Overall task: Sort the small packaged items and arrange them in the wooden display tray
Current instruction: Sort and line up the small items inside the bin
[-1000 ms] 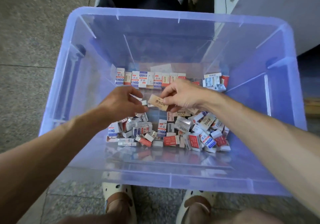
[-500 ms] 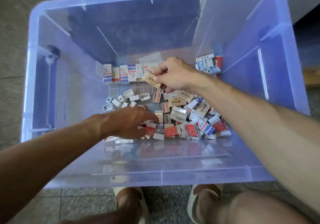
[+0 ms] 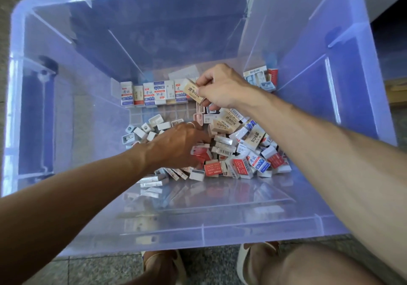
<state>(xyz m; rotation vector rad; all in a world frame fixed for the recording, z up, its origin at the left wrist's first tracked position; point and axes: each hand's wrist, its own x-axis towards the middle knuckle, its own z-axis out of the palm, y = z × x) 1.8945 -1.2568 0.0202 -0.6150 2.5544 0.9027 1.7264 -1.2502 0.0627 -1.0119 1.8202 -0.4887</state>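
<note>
Beige eraser box [image 3: 192, 91] sits pinched in the right hand [image 3: 220, 87], upper centre of the frame. Left hand [image 3: 176, 146] lies on the loose pile [image 3: 237, 150] at centre, its finger pose hidden.

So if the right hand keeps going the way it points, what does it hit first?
Probably the upright row of boxes at the bin's far wall: the right hand holds its eraser right at the row's end. Depth is unclear.

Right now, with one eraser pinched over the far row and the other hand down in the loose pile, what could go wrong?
1. The right hand pinches the beige eraser only by one end, tilted; it may slip or land crooked and knock over the standing row.
2. The left hand rests on the loose pile; raking it could scatter mixed kinds further.
3. No wooden tray shows; everything sits in the blue bin.
</note>
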